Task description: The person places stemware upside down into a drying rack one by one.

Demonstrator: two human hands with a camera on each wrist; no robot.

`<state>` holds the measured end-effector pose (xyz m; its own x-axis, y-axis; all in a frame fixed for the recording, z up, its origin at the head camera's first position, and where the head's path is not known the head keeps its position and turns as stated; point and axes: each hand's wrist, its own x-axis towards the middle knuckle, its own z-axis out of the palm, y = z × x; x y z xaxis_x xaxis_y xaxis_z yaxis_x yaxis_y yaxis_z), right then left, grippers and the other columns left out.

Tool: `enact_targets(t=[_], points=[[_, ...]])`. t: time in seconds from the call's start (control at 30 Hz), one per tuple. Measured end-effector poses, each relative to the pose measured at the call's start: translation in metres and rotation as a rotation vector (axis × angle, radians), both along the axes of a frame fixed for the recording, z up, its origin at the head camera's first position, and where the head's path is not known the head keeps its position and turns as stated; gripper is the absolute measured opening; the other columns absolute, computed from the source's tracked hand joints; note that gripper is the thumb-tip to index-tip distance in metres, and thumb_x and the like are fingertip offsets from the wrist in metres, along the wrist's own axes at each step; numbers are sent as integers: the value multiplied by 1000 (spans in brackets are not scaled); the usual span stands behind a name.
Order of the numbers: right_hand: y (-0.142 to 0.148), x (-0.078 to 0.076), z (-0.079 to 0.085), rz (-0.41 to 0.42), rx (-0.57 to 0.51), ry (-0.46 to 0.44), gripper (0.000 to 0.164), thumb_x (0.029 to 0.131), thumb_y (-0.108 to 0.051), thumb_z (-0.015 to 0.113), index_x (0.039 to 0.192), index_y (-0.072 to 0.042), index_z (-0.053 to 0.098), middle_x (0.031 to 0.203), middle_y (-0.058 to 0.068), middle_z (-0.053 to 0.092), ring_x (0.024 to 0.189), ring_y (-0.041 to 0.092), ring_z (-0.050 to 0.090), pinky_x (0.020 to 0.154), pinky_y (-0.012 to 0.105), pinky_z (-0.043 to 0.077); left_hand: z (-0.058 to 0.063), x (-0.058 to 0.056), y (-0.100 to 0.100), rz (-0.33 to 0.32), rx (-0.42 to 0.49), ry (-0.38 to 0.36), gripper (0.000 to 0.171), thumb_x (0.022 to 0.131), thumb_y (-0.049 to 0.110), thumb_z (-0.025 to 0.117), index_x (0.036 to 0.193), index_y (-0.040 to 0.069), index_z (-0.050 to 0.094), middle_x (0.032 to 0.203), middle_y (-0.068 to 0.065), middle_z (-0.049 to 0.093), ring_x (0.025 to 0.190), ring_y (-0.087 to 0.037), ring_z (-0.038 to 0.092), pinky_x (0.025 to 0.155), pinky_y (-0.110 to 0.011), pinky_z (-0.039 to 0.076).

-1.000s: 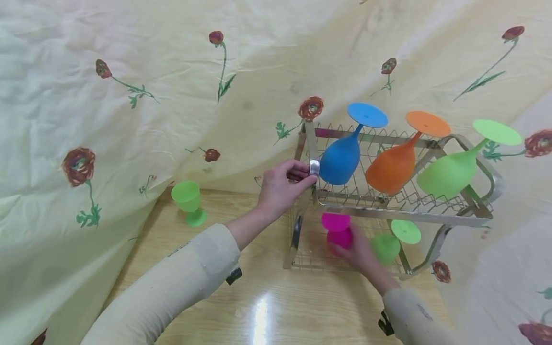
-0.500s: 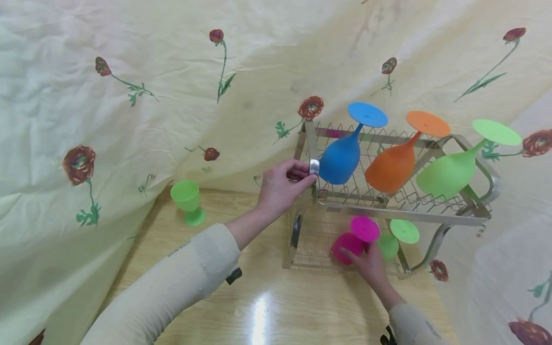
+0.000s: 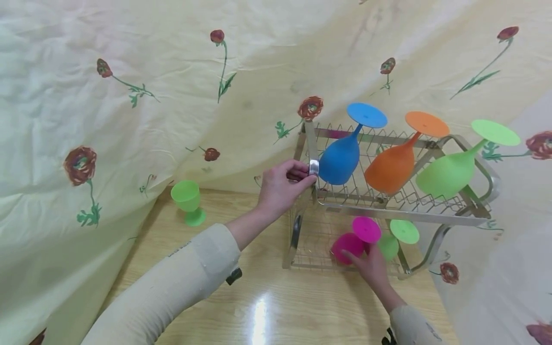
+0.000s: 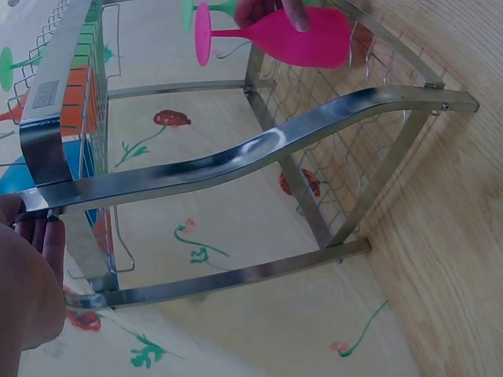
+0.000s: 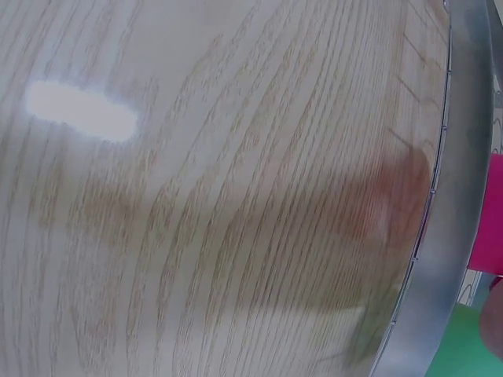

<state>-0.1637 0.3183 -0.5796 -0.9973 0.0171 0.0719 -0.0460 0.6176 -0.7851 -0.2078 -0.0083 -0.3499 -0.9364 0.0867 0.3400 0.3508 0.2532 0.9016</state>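
Note:
My left hand [image 3: 282, 188] grips the left side frame of a two-tier metal dish rack [image 3: 405, 215]. On the lower tier, my right hand [image 3: 372, 264] holds a pink goblet [image 3: 348, 247] by its bowl, the base turned up. The left wrist view shows the pink goblet [image 4: 310, 39] bowl down, with fingers and thumb on its bowl. Just right of it on that tier leans a green goblet [image 3: 404, 232], its bowl partly hidden. Blue [image 3: 339, 160], orange [image 3: 391, 167] and green goblets [image 3: 450, 175] lean base up in the upper tier.
A green goblet [image 3: 186, 196] stands upright on the wooden table [image 3: 224, 306], left of the rack. Flower-printed cloth [image 3: 241, 72] hangs behind and at both sides. The upper tier sits over my right hand.
My right hand has moved the pink goblet rightward along the lower tier, closer to the green one, and its base now tilts up to the right. The left hand stays in place.

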Motion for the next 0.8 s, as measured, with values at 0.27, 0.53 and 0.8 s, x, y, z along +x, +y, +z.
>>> enact_targets(t=[0.27,0.53,0.8], points=[[2,4,-1,12,26,28,87,92,-22,88,157,-1,33,151,29,50,142,52,50,118,63,41,0,1,1,6,2,-3,22,95,17,84,111,5,75,104,-7,79,91,-15,74,83,-20,62],[2,7,3,32,23,59,87,91,-21,89,156,1,35,151,30,51,142,54,49,117,66,41,-1,1,1,10,1,5,22,95,17,84,112,5,75,104,-6,79,91,-14,74,83,-20,62],[9,23,12,21,19,26,98,91,-25,88,166,-4,28,165,29,38,151,51,39,122,52,38,-3,3,-3,-2,0,-11,23,96,19,83,114,7,76,107,-5,78,94,-15,73,84,-19,62]])
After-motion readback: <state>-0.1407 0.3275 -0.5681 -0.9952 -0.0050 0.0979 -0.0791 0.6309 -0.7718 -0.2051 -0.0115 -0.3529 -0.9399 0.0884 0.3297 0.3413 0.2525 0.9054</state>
